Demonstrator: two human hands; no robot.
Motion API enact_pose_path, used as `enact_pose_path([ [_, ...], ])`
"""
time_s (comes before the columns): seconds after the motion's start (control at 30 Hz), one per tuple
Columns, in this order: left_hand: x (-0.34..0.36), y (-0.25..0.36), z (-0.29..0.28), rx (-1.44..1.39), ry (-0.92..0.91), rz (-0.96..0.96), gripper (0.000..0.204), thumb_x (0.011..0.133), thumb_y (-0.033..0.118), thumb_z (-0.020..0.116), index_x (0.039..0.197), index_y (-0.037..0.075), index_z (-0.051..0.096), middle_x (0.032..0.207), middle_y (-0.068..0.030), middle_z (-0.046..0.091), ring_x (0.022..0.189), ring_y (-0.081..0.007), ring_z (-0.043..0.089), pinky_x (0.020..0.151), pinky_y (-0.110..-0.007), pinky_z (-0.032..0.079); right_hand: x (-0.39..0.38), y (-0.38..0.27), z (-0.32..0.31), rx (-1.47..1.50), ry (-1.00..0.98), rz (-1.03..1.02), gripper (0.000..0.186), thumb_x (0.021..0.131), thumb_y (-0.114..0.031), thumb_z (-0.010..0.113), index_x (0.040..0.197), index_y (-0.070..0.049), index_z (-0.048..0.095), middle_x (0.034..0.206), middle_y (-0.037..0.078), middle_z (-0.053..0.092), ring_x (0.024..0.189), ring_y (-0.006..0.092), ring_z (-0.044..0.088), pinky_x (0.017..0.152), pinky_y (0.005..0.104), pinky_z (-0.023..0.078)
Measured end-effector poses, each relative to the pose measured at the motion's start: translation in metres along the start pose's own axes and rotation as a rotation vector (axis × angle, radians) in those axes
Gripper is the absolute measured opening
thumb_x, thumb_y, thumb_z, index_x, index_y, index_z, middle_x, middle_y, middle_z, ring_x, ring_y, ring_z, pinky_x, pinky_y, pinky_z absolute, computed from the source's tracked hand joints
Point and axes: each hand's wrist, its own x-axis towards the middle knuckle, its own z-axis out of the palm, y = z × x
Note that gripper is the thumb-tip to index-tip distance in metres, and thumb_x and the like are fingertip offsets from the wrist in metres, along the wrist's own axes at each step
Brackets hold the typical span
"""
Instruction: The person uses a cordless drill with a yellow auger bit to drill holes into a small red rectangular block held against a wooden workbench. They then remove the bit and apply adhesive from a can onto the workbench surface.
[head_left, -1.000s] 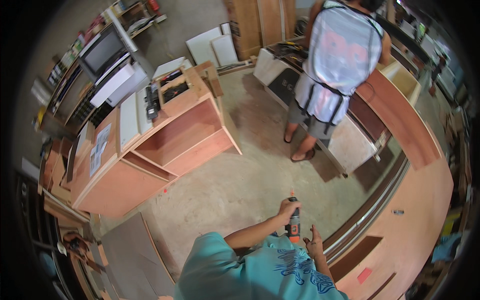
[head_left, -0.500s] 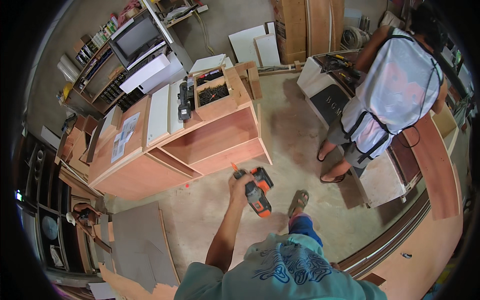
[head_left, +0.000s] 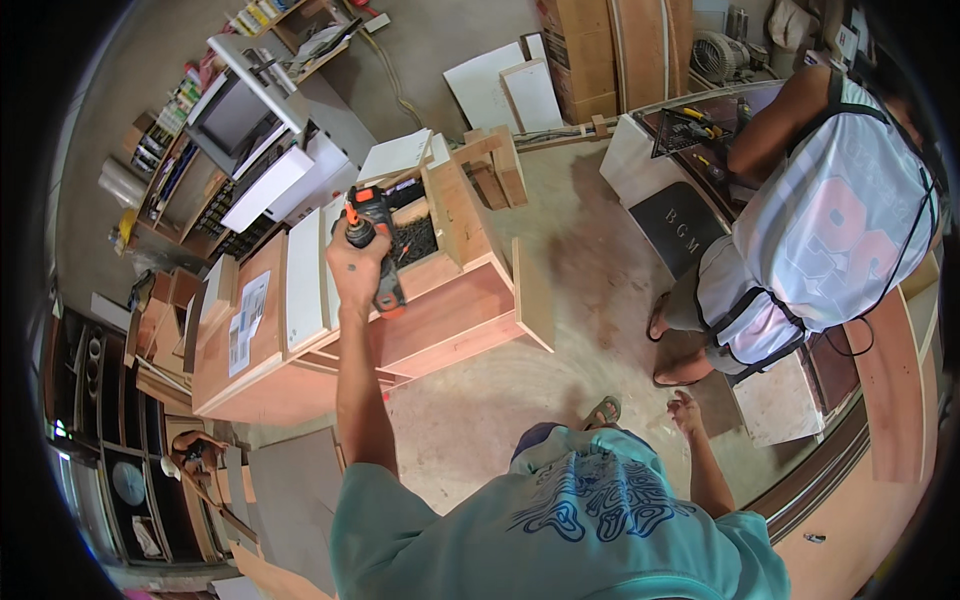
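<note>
My left hand [head_left: 357, 262] is wrapped round an orange-and-black cordless drill [head_left: 388, 292], held over the top of a wooden cabinet [head_left: 440, 335]. An orange tip points up from the drill's chuck. Right beside it is a wooden box [head_left: 447, 215] with compartments, one of them full of dark screws [head_left: 415, 240]. The drill and hand cover part of the box and of the white panel [head_left: 308, 270] lying on the cabinet. My right hand [head_left: 685, 412] hangs low on the right, fingers loosely apart, with nothing in it.
A person in a white shirt [head_left: 830, 220] bends over a workbench on the right, where tools [head_left: 690, 125] lie. Grey sheets [head_left: 295, 490] lie at lower left, near another person [head_left: 190, 450]. White boards [head_left: 490, 95] lean on the back wall; a monitor [head_left: 235, 120] stands far left.
My left hand has carried the drill up and left, from above the floor to the cabinet top beside the screw box. My right hand has come into view on the right.
</note>
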Motion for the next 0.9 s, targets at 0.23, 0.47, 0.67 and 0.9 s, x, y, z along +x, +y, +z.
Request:
enact_pose_path([
  [0.23,0.076,-0.089,0.040,0.468,-0.157,0.290,0.027,0.070,0.011,0.068,0.093,-0.002,0.066,0.071,-0.0186,0.066,0.069,-0.0302,0.067,0.069,-0.038,0.052,-0.024,0.005,-0.009,-0.117,0.143,0.082,0.057,0.085,-0.009,0.059,0.140,-0.001,0.047,0.088,0.006,0.066,0.069,0.0121,0.059,0.057,0.0267,0.045],
  [0.47,0.097,-0.197,0.083,0.759,-0.573,0.359,0.037,0.070,0.020,0.071,0.102,0.003,0.063,0.082,-0.0202,0.068,0.077,-0.0384,0.068,0.072,-0.045,0.054,-0.203,0.099,0.012,-0.095,0.383,0.703,0.056,0.083,-0.009,0.067,0.136,-0.003,0.050,0.087,0.013,0.066,0.066,0.0219,0.062,0.050,0.0357,0.048],
  [0.67,0.093,-0.226,0.096,0.746,-0.857,0.337,0.039,0.075,0.030,0.073,0.102,0.004,0.061,0.092,-0.0189,0.066,0.087,-0.0395,0.065,0.077,-0.049,0.052,-0.313,0.063,0.148,0.181,0.557,0.787,0.060,0.081,-0.013,0.068,0.137,0.003,0.050,0.089,0.017,0.069,0.064,0.0253,0.068,0.051,0.0366,0.053],
  [0.9,0.108,-0.204,0.097,0.475,-0.721,0.489,0.041,0.088,0.030,0.070,0.106,-0.006,0.061,0.103,-0.0218,0.062,0.093,-0.0412,0.060,0.083,-0.047,0.048,-0.260,0.040,0.259,0.025,0.438,0.645,0.057,0.080,-0.024,0.072,0.130,0.000,0.060,0.090,0.019,0.073,0.076,0.0236,0.071,0.065,0.0362,0.057],
])
